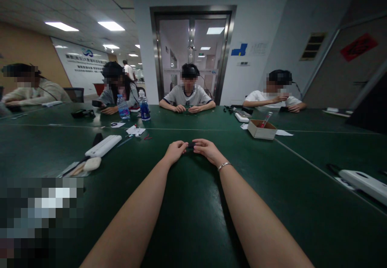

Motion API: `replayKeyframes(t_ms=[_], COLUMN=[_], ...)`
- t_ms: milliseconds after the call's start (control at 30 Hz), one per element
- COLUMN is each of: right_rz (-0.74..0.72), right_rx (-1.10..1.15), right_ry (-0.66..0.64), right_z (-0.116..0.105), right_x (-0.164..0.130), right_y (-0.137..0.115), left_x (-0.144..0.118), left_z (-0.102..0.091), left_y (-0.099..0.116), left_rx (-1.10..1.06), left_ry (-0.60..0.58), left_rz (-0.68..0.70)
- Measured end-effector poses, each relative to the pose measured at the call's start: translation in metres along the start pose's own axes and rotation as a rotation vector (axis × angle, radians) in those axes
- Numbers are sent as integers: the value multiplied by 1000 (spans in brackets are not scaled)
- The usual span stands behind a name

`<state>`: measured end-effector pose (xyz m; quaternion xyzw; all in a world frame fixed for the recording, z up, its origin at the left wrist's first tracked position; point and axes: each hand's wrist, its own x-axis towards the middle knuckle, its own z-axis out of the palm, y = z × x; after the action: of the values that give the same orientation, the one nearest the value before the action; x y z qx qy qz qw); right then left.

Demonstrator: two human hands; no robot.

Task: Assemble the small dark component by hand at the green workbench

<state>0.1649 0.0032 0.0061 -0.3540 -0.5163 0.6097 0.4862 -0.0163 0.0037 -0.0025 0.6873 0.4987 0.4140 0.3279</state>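
Observation:
Over the dark green table, my two hands meet at a small black object, too small to name its kind. My left hand pinches its left end between thumb and fingers. From the other side, the fingers of my right hand are closed on its right end and cover part of it. A silver bracelet circles my right wrist. Both forearms reach forward over the tabletop.
On the left lie a white power bank-like device and a pale rounded item. Two bottles stand farther off. A small box sits to the right, with another white device nearer. Several people sit around the table.

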Motion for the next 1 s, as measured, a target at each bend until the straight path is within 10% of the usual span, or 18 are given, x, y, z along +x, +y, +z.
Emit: replayKeyframes(t_ms=[1000], right_rz=[-25], right_rx=[-6], right_ry=[-13], right_z=[1], right_x=[2], right_y=[1], left_x=[2], left_z=[2], left_y=[-3], left_rx=[-54], left_ry=[51], left_rz=[1])
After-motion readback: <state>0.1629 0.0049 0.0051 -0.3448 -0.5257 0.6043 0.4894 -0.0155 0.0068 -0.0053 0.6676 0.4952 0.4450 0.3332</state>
